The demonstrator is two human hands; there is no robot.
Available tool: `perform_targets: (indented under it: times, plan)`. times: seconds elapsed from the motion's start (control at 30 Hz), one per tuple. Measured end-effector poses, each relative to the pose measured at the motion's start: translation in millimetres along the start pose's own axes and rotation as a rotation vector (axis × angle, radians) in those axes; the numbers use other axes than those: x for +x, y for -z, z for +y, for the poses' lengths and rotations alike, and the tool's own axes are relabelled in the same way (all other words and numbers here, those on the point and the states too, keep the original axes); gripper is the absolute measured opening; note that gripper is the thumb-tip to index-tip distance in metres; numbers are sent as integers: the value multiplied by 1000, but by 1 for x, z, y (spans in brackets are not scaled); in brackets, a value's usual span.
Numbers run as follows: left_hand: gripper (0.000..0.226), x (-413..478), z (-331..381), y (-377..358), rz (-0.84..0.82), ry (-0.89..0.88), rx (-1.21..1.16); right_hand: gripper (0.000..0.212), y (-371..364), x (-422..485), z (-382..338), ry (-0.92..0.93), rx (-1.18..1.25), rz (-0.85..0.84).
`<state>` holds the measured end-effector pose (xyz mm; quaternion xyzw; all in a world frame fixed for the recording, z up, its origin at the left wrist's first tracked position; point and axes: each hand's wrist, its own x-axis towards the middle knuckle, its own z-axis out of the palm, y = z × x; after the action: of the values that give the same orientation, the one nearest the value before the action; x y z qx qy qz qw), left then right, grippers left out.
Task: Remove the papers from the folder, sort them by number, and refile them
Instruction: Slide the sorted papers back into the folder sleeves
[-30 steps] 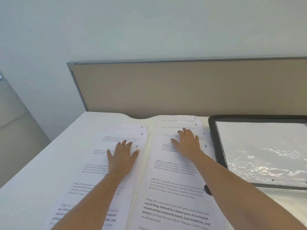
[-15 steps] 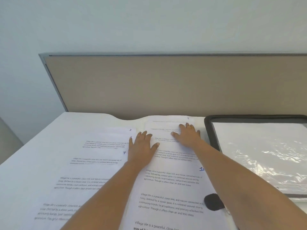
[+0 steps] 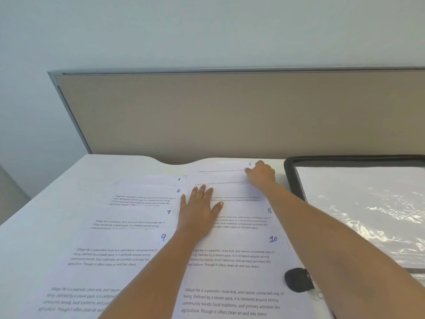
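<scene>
Numbered white papers lie fanned in two columns on the table. The left column shows 3, 5, 7 and 9. The right column shows 2, 8 and 10. My left hand rests flat, fingers straight, on the right column's left edge. My right hand reaches to the far sheet numbered 2; its curled fingers pinch that sheet's right corner. The open black-rimmed folder with a clear plastic sleeve lies to the right.
A beige partition panel stands along the table's far edge. A small black object lies between the right column and the folder. Bare white table top shows at the left.
My right hand slid from the middle of the right column to the far right corner of sheet 2 and curled. My left hand stayed on the right column. The camera tilted down slightly.
</scene>
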<state>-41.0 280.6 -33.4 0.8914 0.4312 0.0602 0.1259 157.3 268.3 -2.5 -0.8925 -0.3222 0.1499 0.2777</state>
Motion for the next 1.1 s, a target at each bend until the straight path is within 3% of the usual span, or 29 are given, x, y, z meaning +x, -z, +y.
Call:
perform_targets:
  times: [0.13, 0.23, 0.33, 0.7, 0.87, 1.0, 1.07, 1.1]
  plan:
    - [58, 0, -2, -1, 11, -2, 12, 7, 18, 13, -4, -127, 193, -55]
    - [58, 0, -4, -2, 14, 3, 21, 30, 25, 23, 1, -159, 395, -87]
    - [58, -1, -5, -2, 17, 5, 13, 33, 27, 24, 4, -195, 574, -131]
    - [58, 0, -7, -3, 21, 9, 10, 21, 45, 16, -22, -233, 384, -31]
    - [58, -1, -8, -1, 16, 21, 20, 31, 57, 29, -27, -111, 563, 29]
    - [58, -1, -8, -1, 8, 29, 35, 21, 75, 31, -32, -86, 680, 205]
    - [58, 0, -8, -1, 7, 32, 40, 25, 81, 26, -30, -63, 664, 221]
    - [58, -1, -8, -1, 4, 32, 40, 17, 81, 27, -27, -77, 628, 181]
